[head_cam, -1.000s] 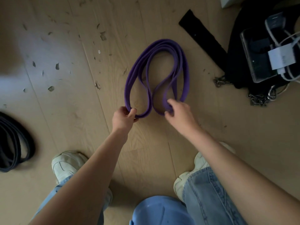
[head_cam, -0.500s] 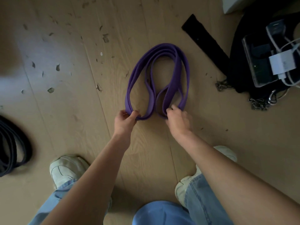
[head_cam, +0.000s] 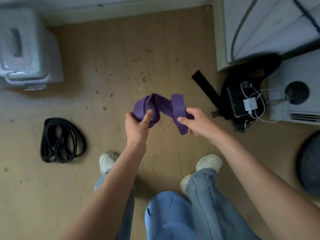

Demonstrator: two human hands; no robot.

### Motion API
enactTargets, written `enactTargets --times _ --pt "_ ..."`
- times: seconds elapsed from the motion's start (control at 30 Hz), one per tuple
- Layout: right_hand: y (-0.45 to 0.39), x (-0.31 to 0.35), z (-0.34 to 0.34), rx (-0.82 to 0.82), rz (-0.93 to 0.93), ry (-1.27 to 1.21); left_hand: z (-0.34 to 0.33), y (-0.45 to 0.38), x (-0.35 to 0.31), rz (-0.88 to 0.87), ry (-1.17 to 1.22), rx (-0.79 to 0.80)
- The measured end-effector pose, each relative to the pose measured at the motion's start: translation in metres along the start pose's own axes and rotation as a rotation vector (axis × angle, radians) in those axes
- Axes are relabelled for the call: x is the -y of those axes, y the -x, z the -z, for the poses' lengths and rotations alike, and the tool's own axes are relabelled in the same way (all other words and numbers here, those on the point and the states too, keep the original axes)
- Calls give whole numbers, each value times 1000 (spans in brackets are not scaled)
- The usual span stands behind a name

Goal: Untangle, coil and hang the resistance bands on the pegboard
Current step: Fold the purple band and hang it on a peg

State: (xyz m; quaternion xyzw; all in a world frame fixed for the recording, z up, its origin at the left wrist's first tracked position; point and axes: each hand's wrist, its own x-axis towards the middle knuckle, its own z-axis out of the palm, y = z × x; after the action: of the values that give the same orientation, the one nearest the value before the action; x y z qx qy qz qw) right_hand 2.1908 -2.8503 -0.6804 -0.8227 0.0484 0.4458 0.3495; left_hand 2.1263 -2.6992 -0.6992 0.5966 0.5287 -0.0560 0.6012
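You stand on a pale wooden floor (head_cam: 112, 49) scuffed with dark flecks, with a grey lidded storage box (head_cam: 26, 49) in the far left corner and a white unit (head_cam: 294, 94) with a round dark port at the right. Against that unit slumps a black bag (head_cam: 230, 94) carrying a phone and a white charger (head_cam: 249, 104) with its cables; no brand or writing on any of it can be read at this blur. On the floor to your left lies the black band (head_cam: 60, 141), bundled in loose loops and well apart from your hands, probably waiting its turn. Held up off the floor between your hands is the purple band (head_cam: 162, 106), folded into a short thick bundle, likely so it can be coiled compactly. Your left hand (head_cam: 136, 125) grips one looped end, thumb pressed across it; your right hand (head_cam: 197, 123) pinches the other end, hands near but apart. The pegboard is not in view
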Motion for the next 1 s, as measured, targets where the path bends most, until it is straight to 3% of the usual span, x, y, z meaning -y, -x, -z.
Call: enactTargets --times 0.2,0.47,0.63,0.73,0.8,0.87,1.0 --pt "140 159 26 65 -7 -168 99 112 -127 -178 -106 124" --pt "287 299 10 83 121 -527 215 205 -257 -84 338 470" --pt "336 360 16 -44 267 -251 264 228 -316 -35 286 571" --pt "356 384 27 -13 329 229 282 239 -344 -33 183 746" --pt "363 397 36 -31 372 463 283 246 -358 -110 81 765" --pt "368 409 44 -89 444 428 276 250 -371 -111 94 667" --pt "369 419 65 -410 512 200 247 261 -402 -53 282 563"
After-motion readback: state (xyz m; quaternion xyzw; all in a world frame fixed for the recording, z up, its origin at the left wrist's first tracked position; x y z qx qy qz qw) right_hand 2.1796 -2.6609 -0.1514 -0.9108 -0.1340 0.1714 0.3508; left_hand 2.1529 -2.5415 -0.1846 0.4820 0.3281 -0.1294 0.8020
